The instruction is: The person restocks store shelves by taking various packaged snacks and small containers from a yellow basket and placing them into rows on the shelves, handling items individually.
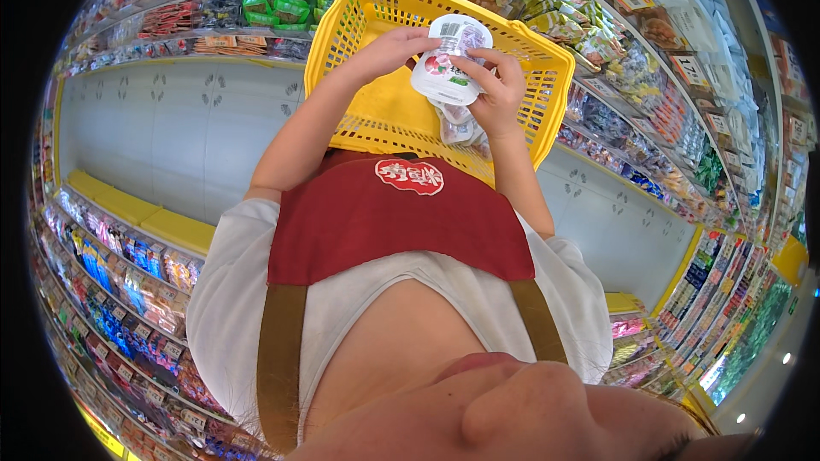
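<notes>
A yellow plastic shopping basket [384,89] with slotted walls stands before me, against my red apron [397,224]. Over its opening, both hands hold a white oval packet [442,86] printed with pink fruit, a barcode and writing. My left hand [400,50] grips its upper left edge, thumb across the face. Fingers of my right hand [496,83] lie over its right side, the rest of that hand curling around the edge. Below the packet, several similar pale packets [458,128] lie at the basket's right, partly hidden by my right hand and forearm.
Shelves of bagged snacks [282,9] run along the far side. A tiered rack [672,64] with price tags curves around at the right. More stocked shelves [128,282] rise at the lower left. Grey floor [179,121] with printed footprint marks shows on both sides.
</notes>
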`<state>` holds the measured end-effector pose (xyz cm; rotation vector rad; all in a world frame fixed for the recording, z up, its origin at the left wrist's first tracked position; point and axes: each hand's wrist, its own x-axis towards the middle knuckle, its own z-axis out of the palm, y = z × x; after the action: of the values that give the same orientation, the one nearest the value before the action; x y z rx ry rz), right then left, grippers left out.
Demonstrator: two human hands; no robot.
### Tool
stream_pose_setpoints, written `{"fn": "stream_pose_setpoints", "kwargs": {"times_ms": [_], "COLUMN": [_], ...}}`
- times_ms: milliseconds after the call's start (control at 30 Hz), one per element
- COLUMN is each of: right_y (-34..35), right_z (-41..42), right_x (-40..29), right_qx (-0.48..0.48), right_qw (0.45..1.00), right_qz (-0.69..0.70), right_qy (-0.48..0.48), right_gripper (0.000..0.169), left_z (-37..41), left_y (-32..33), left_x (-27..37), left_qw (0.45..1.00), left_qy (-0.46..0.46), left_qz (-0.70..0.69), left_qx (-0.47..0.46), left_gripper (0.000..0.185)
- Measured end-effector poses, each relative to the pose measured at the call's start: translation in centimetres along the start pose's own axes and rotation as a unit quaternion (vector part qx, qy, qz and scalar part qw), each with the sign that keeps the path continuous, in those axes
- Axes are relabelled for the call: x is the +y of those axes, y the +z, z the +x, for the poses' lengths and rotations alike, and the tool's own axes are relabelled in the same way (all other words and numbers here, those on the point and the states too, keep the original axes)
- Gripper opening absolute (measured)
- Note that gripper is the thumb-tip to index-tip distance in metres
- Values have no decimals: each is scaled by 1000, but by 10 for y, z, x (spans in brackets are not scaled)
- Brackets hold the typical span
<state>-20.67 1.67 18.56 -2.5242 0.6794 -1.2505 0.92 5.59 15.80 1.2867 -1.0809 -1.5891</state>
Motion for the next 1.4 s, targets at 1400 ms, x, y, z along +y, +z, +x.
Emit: {"fn": "stream_pose_setpoints", "kwargs": {"times_ms": [1400], "right_y": [-29], "right_z": [228], "right_x": [78], "right_qx": [111], "right_qw": [980], "right_qz": [-165], "right_qy": [31], "right_gripper": [54], "left_z": [105], "left_y": [24], "left_x": [-157], "left_qw": [727], "left_qy": [44], "left_qz": [674], "left_qx": [-120], "left_gripper": [70]}}
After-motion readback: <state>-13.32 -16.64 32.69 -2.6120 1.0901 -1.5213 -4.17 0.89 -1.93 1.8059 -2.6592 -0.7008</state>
